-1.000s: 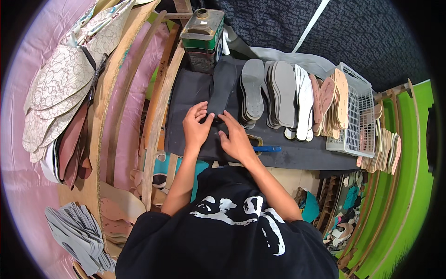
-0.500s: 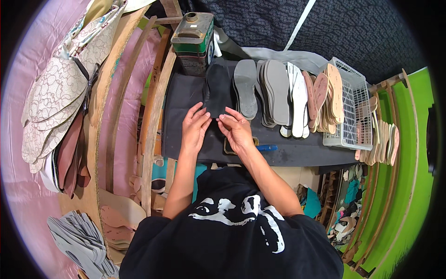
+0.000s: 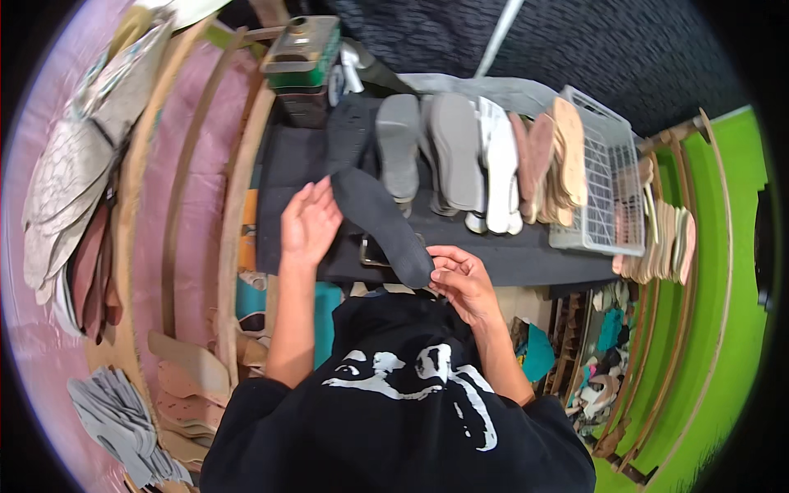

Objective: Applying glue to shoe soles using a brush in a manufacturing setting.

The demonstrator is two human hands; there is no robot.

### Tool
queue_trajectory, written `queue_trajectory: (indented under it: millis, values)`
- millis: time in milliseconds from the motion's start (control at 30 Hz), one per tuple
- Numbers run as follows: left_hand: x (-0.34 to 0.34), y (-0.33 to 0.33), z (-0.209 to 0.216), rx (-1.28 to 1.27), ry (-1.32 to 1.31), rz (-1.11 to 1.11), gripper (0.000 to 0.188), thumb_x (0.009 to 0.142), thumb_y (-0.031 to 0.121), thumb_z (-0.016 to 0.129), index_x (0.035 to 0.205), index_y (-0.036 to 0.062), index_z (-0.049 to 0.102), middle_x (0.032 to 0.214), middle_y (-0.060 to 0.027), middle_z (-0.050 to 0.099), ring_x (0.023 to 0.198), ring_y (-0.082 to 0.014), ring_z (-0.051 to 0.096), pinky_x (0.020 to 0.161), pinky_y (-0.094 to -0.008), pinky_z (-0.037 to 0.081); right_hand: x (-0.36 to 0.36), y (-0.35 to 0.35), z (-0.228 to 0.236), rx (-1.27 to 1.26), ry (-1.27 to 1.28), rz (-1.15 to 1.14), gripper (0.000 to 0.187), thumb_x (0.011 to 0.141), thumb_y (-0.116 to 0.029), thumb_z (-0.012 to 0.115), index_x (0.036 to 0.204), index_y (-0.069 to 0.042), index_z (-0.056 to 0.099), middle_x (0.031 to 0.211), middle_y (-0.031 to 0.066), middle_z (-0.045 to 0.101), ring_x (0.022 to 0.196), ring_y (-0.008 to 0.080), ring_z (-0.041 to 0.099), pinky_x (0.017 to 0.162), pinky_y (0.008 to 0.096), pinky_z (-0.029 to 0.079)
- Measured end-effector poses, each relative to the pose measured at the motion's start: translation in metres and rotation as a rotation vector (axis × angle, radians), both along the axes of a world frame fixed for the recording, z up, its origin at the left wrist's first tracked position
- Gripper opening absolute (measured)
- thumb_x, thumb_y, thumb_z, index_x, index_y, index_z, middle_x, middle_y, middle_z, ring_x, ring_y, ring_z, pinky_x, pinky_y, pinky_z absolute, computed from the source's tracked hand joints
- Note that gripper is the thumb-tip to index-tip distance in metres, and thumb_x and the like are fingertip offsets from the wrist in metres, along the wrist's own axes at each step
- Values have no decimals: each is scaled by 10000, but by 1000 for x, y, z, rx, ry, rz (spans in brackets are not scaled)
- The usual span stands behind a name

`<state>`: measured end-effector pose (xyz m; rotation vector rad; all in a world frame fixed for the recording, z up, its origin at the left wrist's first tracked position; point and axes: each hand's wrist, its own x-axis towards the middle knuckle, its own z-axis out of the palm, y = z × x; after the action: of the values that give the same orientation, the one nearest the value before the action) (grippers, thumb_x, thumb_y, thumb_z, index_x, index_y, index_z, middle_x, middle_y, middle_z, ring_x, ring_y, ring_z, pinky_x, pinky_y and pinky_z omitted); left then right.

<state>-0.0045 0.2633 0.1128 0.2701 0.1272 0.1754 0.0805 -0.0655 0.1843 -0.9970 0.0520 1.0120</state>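
Dark insole (image 3: 380, 223) lifted off the counter (image 3: 509, 255) — right hand (image 3: 462, 281) pinches its near end, grip closed on the sole's edge. Left hand (image 3: 309, 222) open, fingers spread, palm against the far end of the same insole. Beyond both hands: a row of grey and tan insoles (image 3: 481, 160); white wire basket (image 3: 604, 189) further right.

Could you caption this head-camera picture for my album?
Two hands, left and right, lift a dark insole above a worktable.
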Motion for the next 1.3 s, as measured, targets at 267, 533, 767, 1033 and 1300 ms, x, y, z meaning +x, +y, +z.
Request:
queue_trajectory:
  millis: [267, 533, 767, 1033, 1300]
  values:
    - [-36, -108, 61, 295, 56, -78, 634, 1097, 297, 539, 1560, -124, 437, 1544, -293, 560, 1422, -403, 586, 1249, -525, 444, 58, -137, 12, -88, -123, -300, 325, 988, -8, 734, 1311, 15, 703, 1102, 41, 766, 900, 100, 718, 793, 262, 592]
    - [-17, -245, 21, 345, 341, -273, 494, 1102, 231, 567, 1472, -95, 535, 1511, -306, 576, 1409, -461, 593, 1213, -511, 494, 99, -271, -40, -212, -228, -366, 364, 980, 40, 651, 1343, 37, 669, 1215, 99, 752, 1033, 131, 720, 901, 285, 588]
    - [5, -280, -53, 417, 702, -87, 445, 1116, 209, 580, 1463, -60, 507, 1439, -243, 597, 1364, -395, 638, 1157, -456, 552, 124, -271, -102, -466, -507, -45, 433, 918, 52, 689, 1350, 36, 657, 1253, 123, 736, 1022, 141, 704, 906, 306, 589]
    - [-11, -268, -40, 284, 718, 100, 662, 1111, 312, 578, 1606, -86, 390, 1597, -268, 524, 1448, -363, 580, 1179, -405, 518, 133, -226, -98, -567, -788, 172, 464, 902, -33, 742, 1356, 1, 652, 1333, 197, 744, 1171, 310, 751, 968, 395, 625]
    - [-44, -246, -8, 478, 462, 16, 652, 1139, 339, 499, 1617, -91, 392, 1650, -286, 477, 1490, -368, 543, 1210, -416, 495, 99, -170, -87, -452, -747, 147, 356, 931, -20, 722, 1284, 15, 694, 1224, 144, 777, 1043, 208, 769, 920, 350, 629]
